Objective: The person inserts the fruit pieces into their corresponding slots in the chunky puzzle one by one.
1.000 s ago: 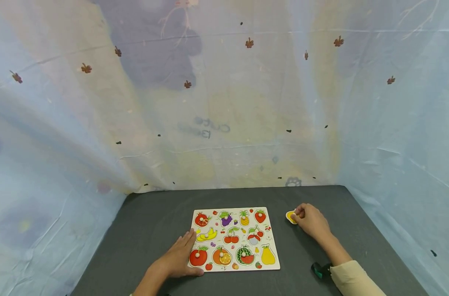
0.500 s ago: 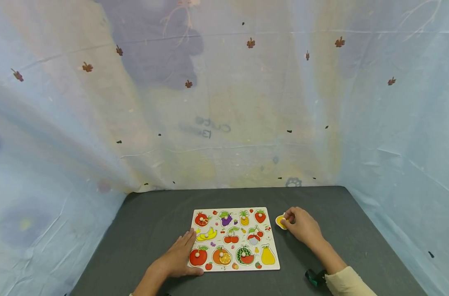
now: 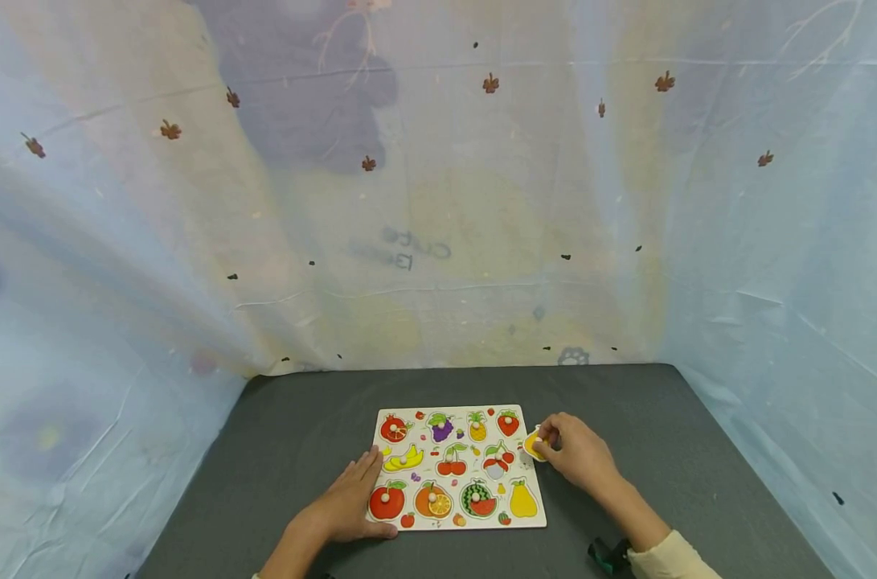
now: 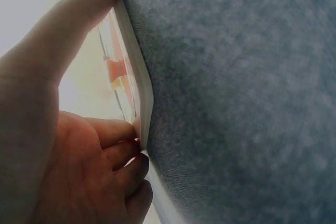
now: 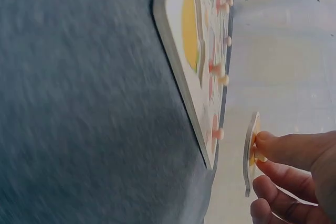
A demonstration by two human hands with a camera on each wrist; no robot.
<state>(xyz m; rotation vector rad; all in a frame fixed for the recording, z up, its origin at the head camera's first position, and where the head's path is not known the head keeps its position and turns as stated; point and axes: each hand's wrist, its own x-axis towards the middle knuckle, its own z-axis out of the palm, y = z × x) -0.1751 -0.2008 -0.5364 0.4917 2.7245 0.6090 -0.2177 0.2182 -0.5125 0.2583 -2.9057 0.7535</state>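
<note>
A white fruit puzzle board (image 3: 458,483) lies on the dark table, with several knobbed fruit pieces set in it. My left hand (image 3: 346,500) rests at its near left corner, fingers extended along the left edge and thumb at the near edge; the left wrist view shows the fingertips (image 4: 137,169) against the board's side. My right hand (image 3: 581,456) pinches the small knob of a yellow puzzle piece (image 3: 530,444) between thumb and finger. That piece is tilted at the board's right edge, above the surface in the right wrist view. A yellow pear picture (image 3: 523,499) without a knob shows at the near right.
Dark grey cloth (image 3: 301,418) covers the table. Pale patterned sheets (image 3: 438,201) hang behind it and on both sides. A black strap with a green part (image 3: 608,556) is at the right wrist, beside a cream sleeve (image 3: 671,558).
My right hand has moved left and slightly nearer with the yellow puzzle piece, from well right of the board to its right edge. The left hand and board have stayed put.
</note>
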